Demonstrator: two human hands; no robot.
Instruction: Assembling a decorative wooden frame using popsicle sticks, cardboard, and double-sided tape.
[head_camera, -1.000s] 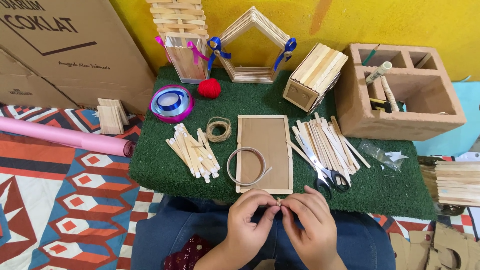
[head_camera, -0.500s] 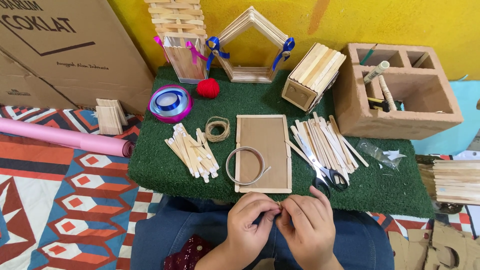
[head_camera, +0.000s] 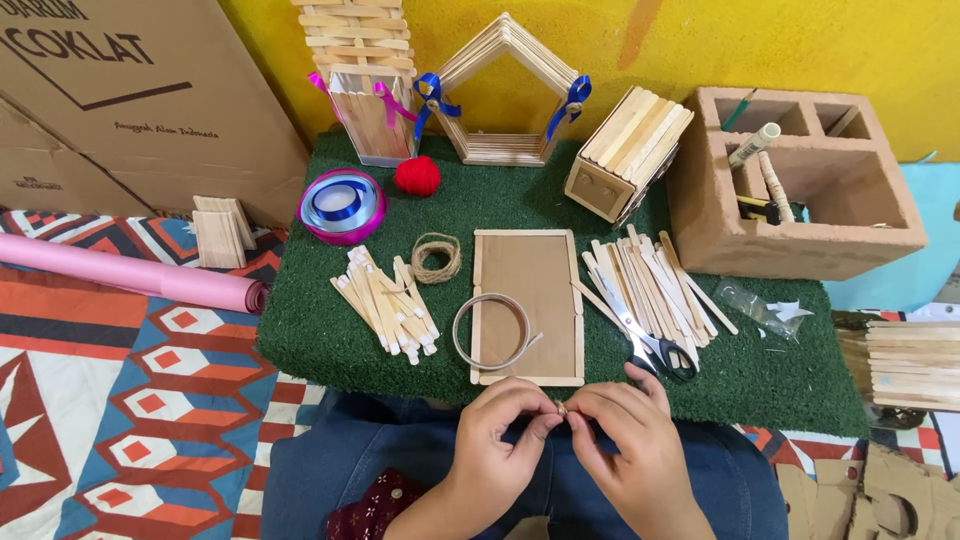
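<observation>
Small tan piece (head_camera: 562, 409) pinched between both hands' (head_camera: 570, 440) fingertips.

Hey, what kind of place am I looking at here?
Probably a home craft corner set up on the floor: a green mat holds loose craft sticks, scissors and a finished stick house frame, beside a patterned rug.

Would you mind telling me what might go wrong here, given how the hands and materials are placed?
1. The left hand and right hand pinch something tiny over the lap, off the green mat; if dropped, it may vanish into the jeans.
2. The scissors lie just beyond the right hand, so a careless reach might meet them.
3. The loose sticks might scatter if bumped.
</observation>
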